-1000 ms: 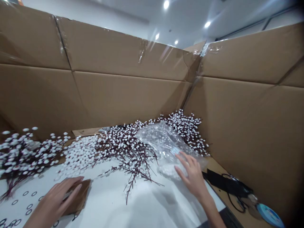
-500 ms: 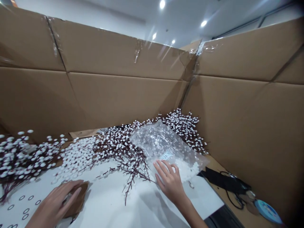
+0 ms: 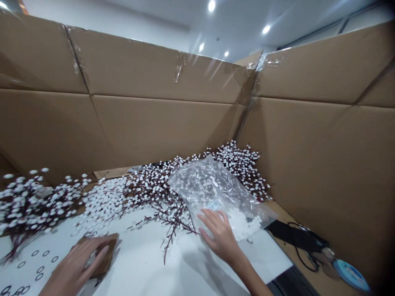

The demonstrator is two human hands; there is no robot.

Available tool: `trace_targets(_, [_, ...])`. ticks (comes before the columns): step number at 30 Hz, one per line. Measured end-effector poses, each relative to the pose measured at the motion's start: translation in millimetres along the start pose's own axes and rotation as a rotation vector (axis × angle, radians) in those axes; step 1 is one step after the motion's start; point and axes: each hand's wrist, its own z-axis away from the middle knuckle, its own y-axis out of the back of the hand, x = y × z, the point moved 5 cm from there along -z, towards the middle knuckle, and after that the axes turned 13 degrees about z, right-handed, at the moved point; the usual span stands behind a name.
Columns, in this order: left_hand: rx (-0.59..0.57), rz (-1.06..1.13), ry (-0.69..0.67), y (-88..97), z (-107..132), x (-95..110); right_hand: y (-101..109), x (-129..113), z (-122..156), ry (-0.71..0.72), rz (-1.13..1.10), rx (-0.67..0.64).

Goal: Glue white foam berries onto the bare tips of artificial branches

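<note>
My left hand [image 3: 78,263] is curled over a small brown cardboard piece [image 3: 106,257] at the lower left of the white tabletop; its fingers and thumb go round it, and part of the grip is hidden. My right hand [image 3: 220,234] lies with fingers stretched on the near edge of a clear plastic bag [image 3: 206,181]. Loose white balls [image 3: 243,222] show through the bag, and a printed label [image 3: 213,204] sits just above my fingertips. Behind and left of the bag, dark-stemmed sprigs with white berries [image 3: 157,185] are heaped along the table.
Tall cardboard walls [image 3: 166,127] enclose the back and right. A bunch of berry stems [image 3: 33,201] lies far left, near several small dark rings [image 3: 40,269]. To the right are a black strip [image 3: 296,236], a cable [image 3: 308,263] and a round blue item [image 3: 352,274].
My right hand stays at the bag and has shifted slightly; the bag's right corner spreads a little further right. The left hand keeps its place on the cardboard. The view has turned slightly.
</note>
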Motion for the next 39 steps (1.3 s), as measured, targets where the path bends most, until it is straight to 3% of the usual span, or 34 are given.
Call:
trace_targets(3, [-0.154,0.002,-0.022,-4.9,0.1,-1.7,-4.1,15.5,-3.7,-0.182,0.043,0.016])
trace_targets(8, [-0.081,0.031,-0.004,-4.5,7.4,9.8,-52.3,13.4,-0.7,-0.155,-0.035,-0.299])
trace_targets(10, [-0.039,0.036,-0.005,-1.5,12.1,14.6,-66.3,13.1,2.7,-0.136,-0.062,-0.356])
trace_targets(13, [0.032,0.031,0.000,12.9,20.1,13.0,-61.0,15.7,0.7,-0.142,-0.100,-0.237])
trace_targets(16, [0.158,0.029,0.083,39.8,30.4,-1.4,-28.6,7.5,-9.7,-0.147,-0.156,0.071])
trace_targets(18, [0.204,0.062,0.186,55.8,38.5,-17.5,-7.3,-13.1,-18.0,-0.087,-0.224,0.228])
trace_targets(20, [0.178,0.107,0.276,62.8,46.6,-36.4,3.5,-45.0,-26.2,0.012,-0.348,0.268])
trace_targets(23, [0.045,0.137,0.320,54.2,56.5,-65.1,-3.9,-104.1,-37.1,0.194,-0.527,0.121])
trace_targets(25, [-0.069,0.147,0.277,40.4,60.2,-80.1,-17.4,-140.0,-43.0,0.285,-0.603,-0.002])
trace_targets(28, [-0.138,0.141,0.233,25.8,60.1,-95.5,-38.2,-179.6,-52.4,0.373,-0.668,-0.134])
trace_targets(31, [-0.149,0.154,0.189,23.4,55.0,-99.7,-59.1,-203.2,-62.1,0.386,-0.732,-0.249])
trace_targets(35, [-0.168,0.196,0.145,28.8,51.3,-96.7,-96.4,-218.4,-71.2,0.248,-0.834,-0.399])
trace_targets(39, [-0.173,0.201,0.133,31.5,54.7,-93.4,-128.4,-227.5,-77.4,0.143,-0.831,-0.401])
